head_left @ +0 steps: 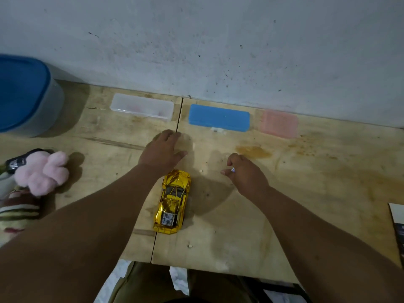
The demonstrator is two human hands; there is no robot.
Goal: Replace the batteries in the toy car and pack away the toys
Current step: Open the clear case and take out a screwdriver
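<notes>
Against a scuffed grey wall runs a pale wooden desk [284, 193], stained and split by a seam between two boards. On it, right side up on its wheels, sits the gold toy car [172, 202], close to the person's front edge and just to the right of that seam. Its long axis runs roughly away from the person toward the wall, tilted a little to the right at the far end.

Both hands are out beyond the car, over bare wood. The left hand [162, 149] has its fingers spread and fairly straight, palm down, holding nothing; its wrist passes directly above the car's far end, so the car lies just behind and beneath it. The right hand [244, 173] is off to the car's right, clearly apart from it, fingers loosely curled with something small and shiny at one finger, perhaps a ring; whether it pinches anything I cannot tell.

The left hand looks nearer, needing only to draw back and drop onto the roof.

Along the wall lie a clear case [142, 107], a blue case [218, 117] and a pink case [279, 123], all further off than the car. A pink plush toy [43, 171] lies at the left edge.
</notes>
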